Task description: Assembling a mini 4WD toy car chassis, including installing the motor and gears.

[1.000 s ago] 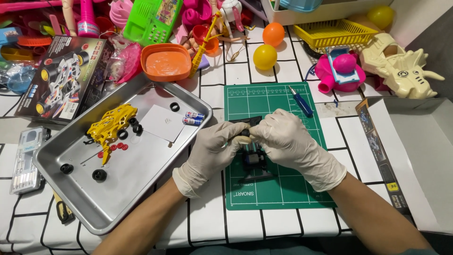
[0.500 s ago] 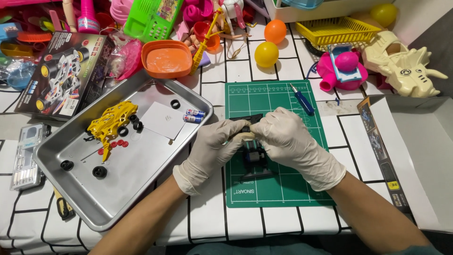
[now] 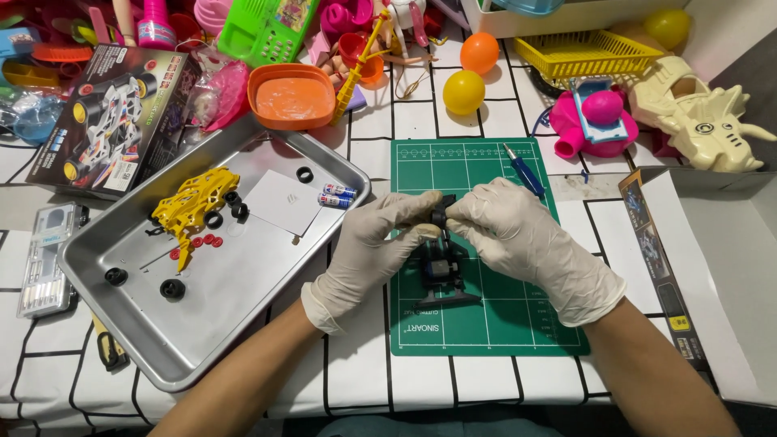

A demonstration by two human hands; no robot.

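We are gripping a black toy car chassis (image 3: 441,271) over the green cutting mat (image 3: 518,324), left hand (image 3: 376,247) and right hand (image 3: 518,235) pinching closed on its upper end, metal tray (image 3: 235,324) lying left, blue screwdriver (image 3: 524,171) beyond.

White black-gridded tabletop (image 3: 421,121), evenly lit

Dark rectangular cardboard toy-car box (image 3: 105,121), white and yellow race car pictured on top, lies far left beside the metal tray's (image 3: 235,324) upper-left edge. Clear flat plastic blister pack (image 3: 47,259) with small tools sits left of tray, near table edge. White open cardboard box (image 3: 720,275) at right; its dark printed side flap (image 3: 657,267) with yellow and blue patches faces the green mat. White paper sheet (image 3: 283,202) lies in tray.
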